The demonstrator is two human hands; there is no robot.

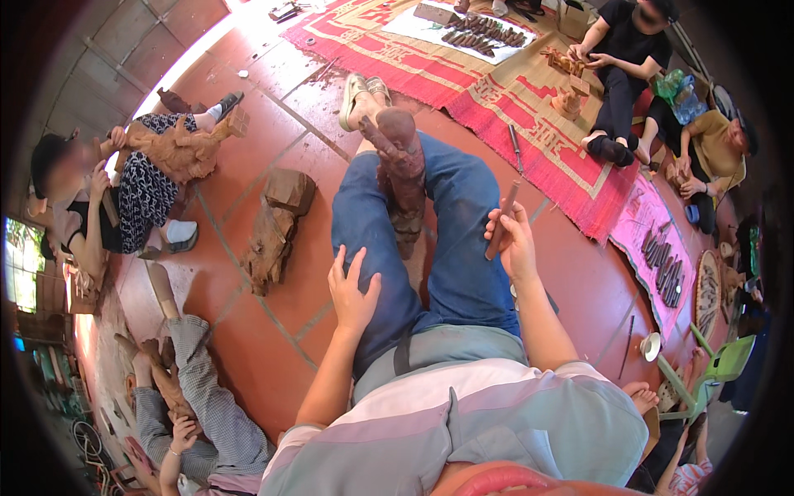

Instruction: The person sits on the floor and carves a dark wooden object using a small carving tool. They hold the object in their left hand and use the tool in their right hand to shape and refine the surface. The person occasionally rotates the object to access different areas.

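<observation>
So the person is sitting on the reddish-brown tiled floor [273, 331] with legs stretched out in blue jeans, and a dark brown carved wooden figure [403, 169] lies lengthwise between the shins, running from about the knees toward the sandalled feet. The right hand [514, 241] has its grip pressed closed around a slim brown wooden-handled carving tool [503, 219], held upright just beside the right thigh, a little apart from the carving. The left hand [351, 291] rests flat on the left thigh, fingers spread, holding nothing.

On the floor just left of the left leg sits a chunky rough-cut light brown wood block carving [275, 227], on its own. Further left, a person in a black-and-white patterned dress [141, 194] holds another pale wooden carving in their lap. At the lower left edge, someone in grey checked trousers [203, 388] works on a piece too. Up top there's a red and tan woven mat [504, 99] with a row of dark chisels on a white cloth [475, 31], and a person in black [622, 58] sits on its right side. A pink mat with more tools [657, 248] lies along the right edge of the floor.
</observation>
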